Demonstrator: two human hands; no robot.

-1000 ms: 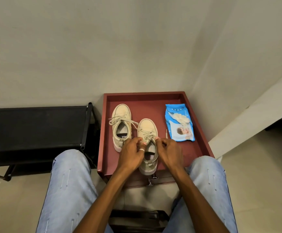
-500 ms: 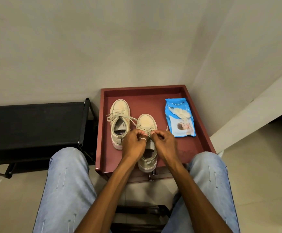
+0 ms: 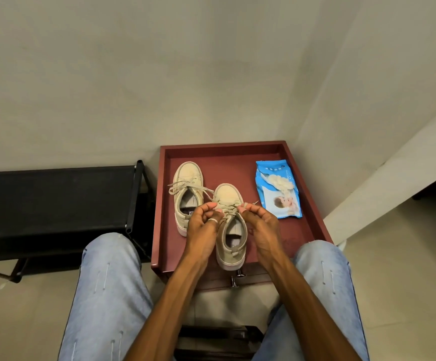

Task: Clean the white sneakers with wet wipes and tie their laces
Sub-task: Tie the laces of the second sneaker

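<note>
maroon tray (image 3: 313, 225) holds wipes pack (image 3: 278, 190); both hands (image 3: 233, 222) pinch near sneaker's laces (image 3: 228, 208).

Both sneakers (image 3: 188, 194) cream-white, off-white laces (image 3: 185, 187), paler soles; nearer sneaker (image 3: 231, 238) greyer beige at heel. Surface (image 3: 222, 157) dark red-brown, plain. Wipes pack (image 3: 278, 188) sky blue with white panel, printed picture and small white marks along top. Silver ring on left hand (image 3: 203, 225). Jeans (image 3: 107, 295) light washed blue with short white stitch dashes. Rack (image 3: 55, 199) matte black. Wall (image 3: 133, 74) plain greyish cream. Floor (image 3: 406, 282) pale beige tile.
</note>
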